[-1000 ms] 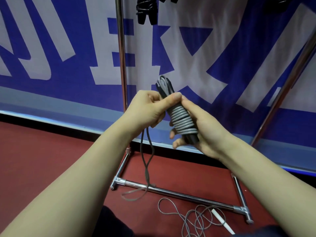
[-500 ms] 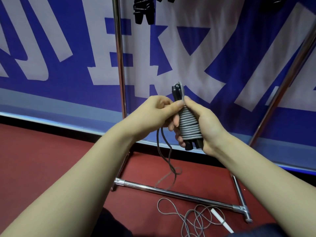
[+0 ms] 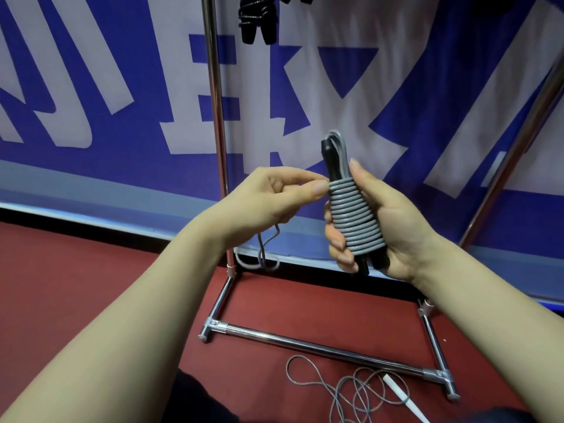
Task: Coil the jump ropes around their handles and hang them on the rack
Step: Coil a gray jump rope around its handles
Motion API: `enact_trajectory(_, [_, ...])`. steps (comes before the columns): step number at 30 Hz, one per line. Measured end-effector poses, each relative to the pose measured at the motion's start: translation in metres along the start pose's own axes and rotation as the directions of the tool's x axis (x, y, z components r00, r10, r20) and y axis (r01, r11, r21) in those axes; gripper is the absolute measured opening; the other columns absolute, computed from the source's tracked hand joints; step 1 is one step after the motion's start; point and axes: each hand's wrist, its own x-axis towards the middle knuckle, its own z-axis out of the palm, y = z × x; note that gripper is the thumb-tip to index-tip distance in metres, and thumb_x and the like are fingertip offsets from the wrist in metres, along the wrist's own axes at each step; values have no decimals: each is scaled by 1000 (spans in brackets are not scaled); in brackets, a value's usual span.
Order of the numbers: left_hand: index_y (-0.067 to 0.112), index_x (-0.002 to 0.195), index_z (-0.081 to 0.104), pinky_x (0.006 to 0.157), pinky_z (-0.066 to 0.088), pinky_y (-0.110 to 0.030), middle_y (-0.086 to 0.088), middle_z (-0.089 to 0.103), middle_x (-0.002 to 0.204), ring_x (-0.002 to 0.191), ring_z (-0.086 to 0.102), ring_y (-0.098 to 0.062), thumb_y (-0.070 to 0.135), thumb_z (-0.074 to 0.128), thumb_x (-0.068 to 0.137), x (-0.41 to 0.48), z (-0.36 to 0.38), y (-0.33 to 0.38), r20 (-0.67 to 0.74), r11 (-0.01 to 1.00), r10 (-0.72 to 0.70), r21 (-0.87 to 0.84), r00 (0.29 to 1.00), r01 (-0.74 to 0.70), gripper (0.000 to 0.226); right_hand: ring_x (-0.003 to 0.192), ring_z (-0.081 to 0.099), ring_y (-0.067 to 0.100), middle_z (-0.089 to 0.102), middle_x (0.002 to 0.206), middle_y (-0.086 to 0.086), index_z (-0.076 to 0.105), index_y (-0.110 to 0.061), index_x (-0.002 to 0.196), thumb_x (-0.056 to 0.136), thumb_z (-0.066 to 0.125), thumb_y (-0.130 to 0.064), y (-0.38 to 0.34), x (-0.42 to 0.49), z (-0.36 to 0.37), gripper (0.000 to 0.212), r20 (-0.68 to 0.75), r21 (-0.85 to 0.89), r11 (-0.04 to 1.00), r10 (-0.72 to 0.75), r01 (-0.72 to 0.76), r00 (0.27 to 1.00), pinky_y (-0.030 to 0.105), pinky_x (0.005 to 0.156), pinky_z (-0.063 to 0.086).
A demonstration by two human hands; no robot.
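Head view: right hand (image 3: 393, 227) grips a grey jump rope (image 3: 354, 218) coiled tightly round its black handles (image 3: 328, 154); left hand (image 3: 268, 199) pinches the loose tail at the top coil.

Grey jump rope (image 3: 354, 218) coiled tightly round upright black handles (image 3: 328, 154), before the chrome rack (image 3: 216, 117)

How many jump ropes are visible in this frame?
3. One gray jump rope is coiled on its handles in the right hand; one loose rope lies on the floor; one black bundle hangs above. Cropped dark shapes along the top edge may be more.
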Motion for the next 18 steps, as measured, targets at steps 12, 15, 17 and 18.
enact_trajectory(12, [20, 71, 71, 55, 18, -32, -7, 32, 56, 52, 24, -13, 52, 72, 76, 2, 14, 7, 133, 985, 82, -161, 988, -60, 32, 58, 69, 31, 65, 69, 23, 61, 4, 86, 85, 59, -12, 5, 0, 0, 16, 692, 264, 932, -2, -251, 722, 28, 46, 54])
enact_trajectory(15, [-3, 79, 66, 53, 18, -30, -12, 36, 62, 51, 28, -14, 43, 70, 77, 1, 11, 6, 13, 993, 49, -113, 999, -47, 47, 62, 68, 36, 65, 71, 25, 64, 2, 81, 73, 72, -27, 2, -2, 1, 31, 580, 137, 973, 74, -187, 811, 36, 54, 58])
enact_trajectory(17, [-2, 70, 62, 50, 18, -22, -7, 33, 56, 47, 26, -10, 38, 77, 81, -1, 11, 10, -83, 995, 55, -83, 995, -62, 44, 54, 62, 33, 60, 69, 20, 63, -5, 81, 63, 77, -38, 1, -4, 5, 40, 366, 47, 994, 76, -100, 928, 33, 46, 54])
enact_trajectory(18, [8, 61, 61, 48, 20, -18, -3, 33, 52, 45, 26, -9, 38, 75, 79, -2, 10, 11, -130, 995, 62, -74, 990, -73, 37, 52, 58, 31, 58, 70, 17, 62, -8, 84, 63, 75, -41, 0, -4, 9, 41, 239, 18, 999, 38, -43, 970, 30, 42, 50])
